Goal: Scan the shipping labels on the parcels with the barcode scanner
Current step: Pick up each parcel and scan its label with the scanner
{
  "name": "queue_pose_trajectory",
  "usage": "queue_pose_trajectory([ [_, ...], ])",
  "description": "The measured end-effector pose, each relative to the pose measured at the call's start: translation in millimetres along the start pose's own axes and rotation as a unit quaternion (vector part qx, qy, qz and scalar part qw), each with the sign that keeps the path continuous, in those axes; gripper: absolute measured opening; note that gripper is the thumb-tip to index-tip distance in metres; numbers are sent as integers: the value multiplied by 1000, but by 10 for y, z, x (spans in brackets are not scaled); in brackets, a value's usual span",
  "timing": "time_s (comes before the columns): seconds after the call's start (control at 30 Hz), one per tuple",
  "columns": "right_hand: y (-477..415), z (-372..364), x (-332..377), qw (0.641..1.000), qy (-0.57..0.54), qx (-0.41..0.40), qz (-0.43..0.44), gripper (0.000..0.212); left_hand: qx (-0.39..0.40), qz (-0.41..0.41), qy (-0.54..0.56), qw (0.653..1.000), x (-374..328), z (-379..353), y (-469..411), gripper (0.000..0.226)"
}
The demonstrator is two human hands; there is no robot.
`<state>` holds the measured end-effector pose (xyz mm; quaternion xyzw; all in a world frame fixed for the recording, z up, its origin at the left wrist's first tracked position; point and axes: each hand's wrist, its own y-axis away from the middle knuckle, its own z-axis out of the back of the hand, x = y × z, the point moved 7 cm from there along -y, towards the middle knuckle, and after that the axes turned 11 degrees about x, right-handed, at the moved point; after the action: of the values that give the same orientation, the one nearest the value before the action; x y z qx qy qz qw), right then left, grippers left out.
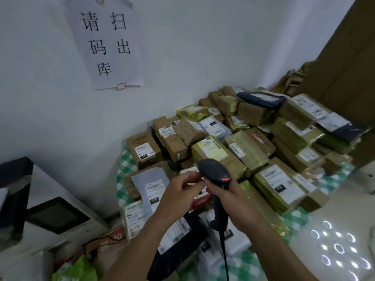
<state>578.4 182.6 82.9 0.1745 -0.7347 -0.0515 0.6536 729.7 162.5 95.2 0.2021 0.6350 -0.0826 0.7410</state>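
At the left a white machine (60,216) stands by the wall, and above it hangs a paper notice (105,43). The left hand (180,193) has its fingers curled, thumb and forefinger close together just beside the head of the barcode scanner (215,171); whether they pinch something I cannot tell. The right hand (231,201) grips the scanner's handle, and a red light is on. Behind and to the right, the parcels (247,151) lie piled on a green checked cloth (125,165), many labels upward.
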Motion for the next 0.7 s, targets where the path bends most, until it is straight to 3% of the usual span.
queue_pose_trajectory([
  [0.17,488,832,23,1000,-21,5,19,40,46,24,123,991,-232,-1063,-105,15],
  [0.27,749,1399,69,999,20,19,28,40,71,7,99,993,-411,-1767,-243,49],
  [0.37,952,1986,110,999,38,34,19,42,51,13,90,995,-582,-2446,-411,55],
  [0.5,1227,2818,203,996,70,29,39,48,29,15,107,994,-741,-3229,-648,33],
  [0.57,1373,3177,199,996,66,38,37,54,24,16,112,993,-805,-3547,-760,34],
  [0.7,1519,3841,111,996,80,34,-3,40,23,13,127,992,-854,-4030,-1067,32],
])
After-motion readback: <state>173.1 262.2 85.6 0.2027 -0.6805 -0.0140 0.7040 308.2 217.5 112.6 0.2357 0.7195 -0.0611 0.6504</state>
